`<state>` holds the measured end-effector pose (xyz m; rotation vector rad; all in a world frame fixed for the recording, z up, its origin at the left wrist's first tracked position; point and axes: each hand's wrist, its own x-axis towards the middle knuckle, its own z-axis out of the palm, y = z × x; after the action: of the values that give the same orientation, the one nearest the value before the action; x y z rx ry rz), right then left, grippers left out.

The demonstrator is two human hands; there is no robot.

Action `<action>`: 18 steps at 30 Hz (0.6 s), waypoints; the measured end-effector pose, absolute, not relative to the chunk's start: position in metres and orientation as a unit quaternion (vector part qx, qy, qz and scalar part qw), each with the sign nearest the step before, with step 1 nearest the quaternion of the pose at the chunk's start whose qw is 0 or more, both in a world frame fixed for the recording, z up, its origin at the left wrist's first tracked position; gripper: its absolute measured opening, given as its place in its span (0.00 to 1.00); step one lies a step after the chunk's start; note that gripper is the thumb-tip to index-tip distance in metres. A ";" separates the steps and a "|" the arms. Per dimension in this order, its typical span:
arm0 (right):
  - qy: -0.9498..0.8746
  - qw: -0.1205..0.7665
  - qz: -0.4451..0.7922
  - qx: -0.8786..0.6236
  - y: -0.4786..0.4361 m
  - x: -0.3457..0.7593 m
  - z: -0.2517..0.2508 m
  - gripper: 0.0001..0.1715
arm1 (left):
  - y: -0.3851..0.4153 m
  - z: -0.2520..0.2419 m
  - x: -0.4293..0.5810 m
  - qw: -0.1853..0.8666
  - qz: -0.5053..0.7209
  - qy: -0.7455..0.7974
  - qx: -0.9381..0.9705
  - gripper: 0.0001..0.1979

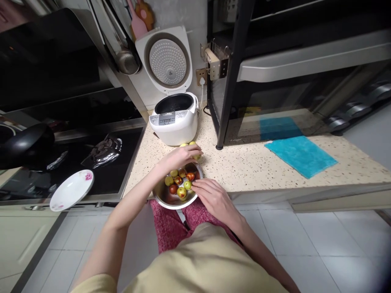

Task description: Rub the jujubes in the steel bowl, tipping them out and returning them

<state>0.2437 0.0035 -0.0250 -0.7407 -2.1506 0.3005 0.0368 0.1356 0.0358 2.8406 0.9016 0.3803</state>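
A round metal bowl (171,206) sits at the counter's front edge, with several green and red-brown jujubes (181,192) inside. My left hand (185,154) reaches across the bowl's far rim, its fingers curled over green jujubes (198,157) just behind it. Pale green ones also show past the knuckles; how many are in the hand is hidden. From the right, my right hand (214,197) comes over the bowl's rim. Its fingers are together, with the tips against a green jujube (187,185); the thumb is hard to make out.
Behind the bowl stands a white rice cooker (175,130), lid raised. A black oven (275,97) fills the right back, a blue cloth (302,156) before it. Left is a gas stove (105,150) with a black wok (27,144) and a white plate (71,190) near its edge.
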 end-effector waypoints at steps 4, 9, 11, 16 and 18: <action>-0.853 0.410 0.134 -0.293 0.004 0.240 -0.027 0.21 | 0.084 0.034 0.018 0.114 0.179 0.330 0.920 0.15; -0.857 0.400 0.147 -0.289 0.005 0.236 -0.029 0.22 | 0.040 0.018 -0.005 0.152 0.191 0.375 0.894 0.17; -0.859 0.394 0.148 -0.292 0.005 0.234 -0.030 0.21 | 0.032 0.011 -0.010 0.156 0.204 0.389 0.885 0.18; -0.867 0.379 0.142 -0.290 0.005 0.228 -0.032 0.19 | 0.024 -0.003 -0.016 0.163 0.231 0.405 0.870 0.18; -0.869 0.378 0.140 -0.287 0.005 0.226 -0.033 0.18 | 0.023 -0.005 -0.016 0.171 0.237 0.406 0.866 0.18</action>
<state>0.2265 0.0047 -0.0326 -0.7338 -2.2221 0.3583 -0.0158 0.0231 -0.0050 2.4581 1.1540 0.6729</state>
